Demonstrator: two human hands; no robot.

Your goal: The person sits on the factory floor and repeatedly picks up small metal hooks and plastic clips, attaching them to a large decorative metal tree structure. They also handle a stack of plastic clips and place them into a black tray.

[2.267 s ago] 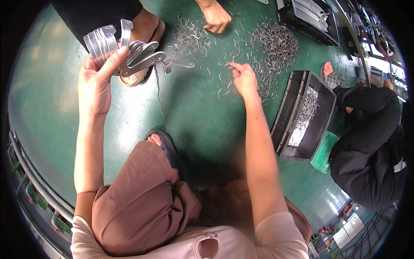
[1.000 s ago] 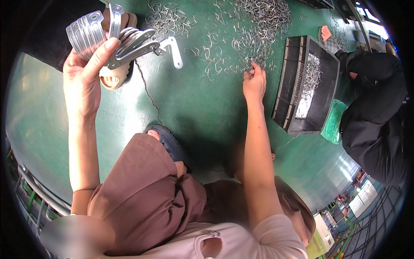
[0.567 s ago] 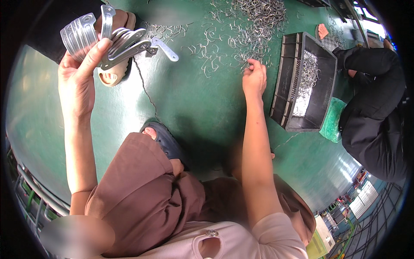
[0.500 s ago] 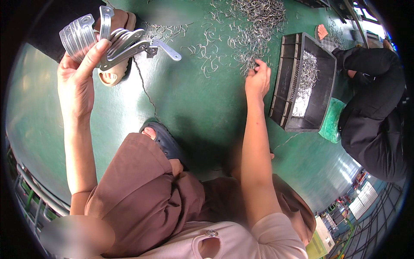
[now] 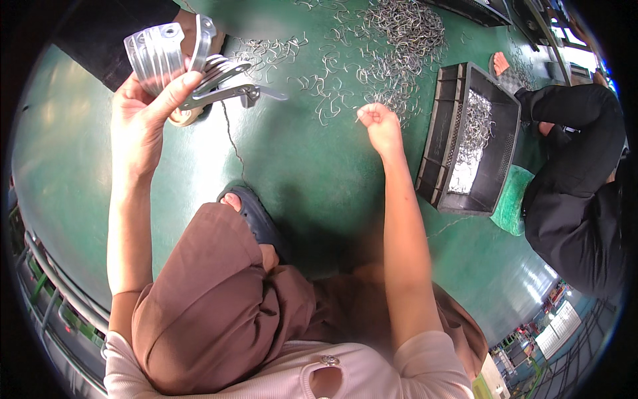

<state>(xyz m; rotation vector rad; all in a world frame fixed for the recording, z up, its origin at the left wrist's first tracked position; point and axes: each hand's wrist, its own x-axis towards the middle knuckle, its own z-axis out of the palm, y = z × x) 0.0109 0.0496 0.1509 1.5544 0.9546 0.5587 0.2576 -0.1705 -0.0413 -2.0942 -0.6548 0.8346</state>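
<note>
Closest in, we noted the left hand (image 5: 143, 123) raised at upper left, thumb and fingers clamped on a fanned stack of silvery metal brackets (image 5: 158, 60). The brackets stood side by side, curved ends up, their flat arms slanting off to the right; one arm reached past the others, blurred at its tip. The right hand (image 5: 382, 130) was well apart from them, low over the floor (image 5: 319, 179), fingers curled in at the near edge of the scattered wire hooks (image 5: 335, 100). We could not tell whether those fingers had closed on a hook.

Beyond that hand we recorded a dense heap (image 5: 409, 33) of similar bent wire on the green floor, thinning toward us, with a smaller scatter (image 5: 269, 53) off to the left, near the brackets in our view. Right of the hand sat a black plastic crate (image 5: 440, 143), tilted, more wire pieces (image 5: 477, 120) inside on a pale lining. A green bundle (image 5: 512, 203) lay against its outer side.

Farther out, we logged a person's dark-trousered leg (image 5: 571, 173) just right of the crate, another black-clad leg (image 5: 109, 36) behind the brackets, and a second black crate (image 5: 482, 10) at the top edge.
</note>
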